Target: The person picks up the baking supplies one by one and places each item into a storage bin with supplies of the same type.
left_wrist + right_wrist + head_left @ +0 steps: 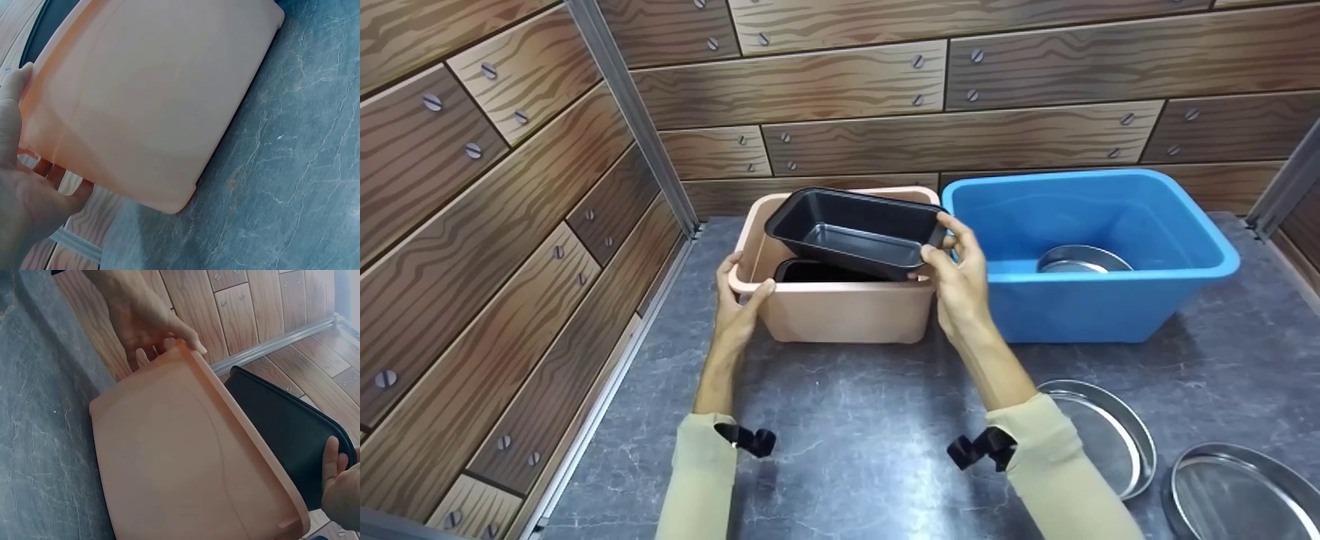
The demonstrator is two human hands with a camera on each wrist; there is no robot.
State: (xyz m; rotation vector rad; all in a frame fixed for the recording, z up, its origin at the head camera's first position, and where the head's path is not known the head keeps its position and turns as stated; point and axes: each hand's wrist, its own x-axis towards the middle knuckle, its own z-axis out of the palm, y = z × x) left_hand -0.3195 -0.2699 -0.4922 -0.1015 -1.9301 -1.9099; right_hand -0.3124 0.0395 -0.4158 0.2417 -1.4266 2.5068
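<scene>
A black loaf pan (847, 225) is tilted over the top of a peach plastic bin (847, 315). My right hand (960, 281) pinches the pan's right end between thumb and fingers; the right wrist view shows this hand (342, 495) on the pan's rim (281, 433). With my left hand (735, 311) I grip the bin's front left corner, thumb over the rim and fingers around the side, as the left wrist view also shows. Inside the bin, under the held pan, lies another black pan (817, 271), mostly hidden.
A blue bin (1087, 307) stands right beside the peach one, with a round metal pan (1080, 259) inside. Two more round metal pans (1099, 442) lie on the grey tabletop (840, 435) at the front right. Wood-patterned walls (840, 82) enclose the back and sides.
</scene>
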